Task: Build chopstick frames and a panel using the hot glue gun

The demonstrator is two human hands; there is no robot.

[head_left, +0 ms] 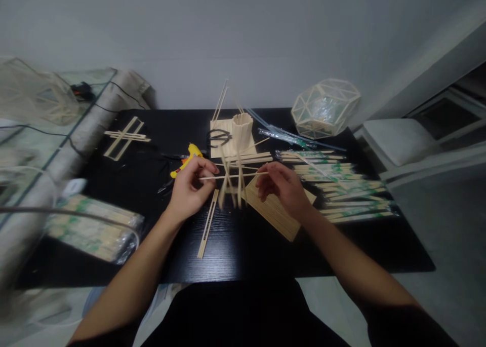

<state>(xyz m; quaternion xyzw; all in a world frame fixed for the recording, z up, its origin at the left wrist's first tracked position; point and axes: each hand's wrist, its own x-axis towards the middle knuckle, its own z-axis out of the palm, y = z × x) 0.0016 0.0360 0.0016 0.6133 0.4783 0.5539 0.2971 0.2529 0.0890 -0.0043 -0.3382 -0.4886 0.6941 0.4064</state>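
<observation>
A thin pale wooden stick [239,176], like a chopstick, runs level between my two hands. My left hand [193,187] pinches its left end, and my right hand [280,185] has its fingertips closed on the right end. Several blurred upright sticks [222,192] cross this stick between the hands; whether they are joined to it I cannot tell. Under my right hand lies a flat wooden slat panel [290,224]. A yellow glue gun [186,162] rests just behind my left hand. Two or so loose chopsticks [208,225] lie on the black table in front of it.
Behind my hands, a cup made of sticks [242,131] and black-handled scissors [219,138] sit on a wooden base. Wrapped chopsticks [341,185] spread at right, with another pack [94,225] at left. A faceted stick frame [326,106] stands back right; crossed sticks [127,137] lie back left.
</observation>
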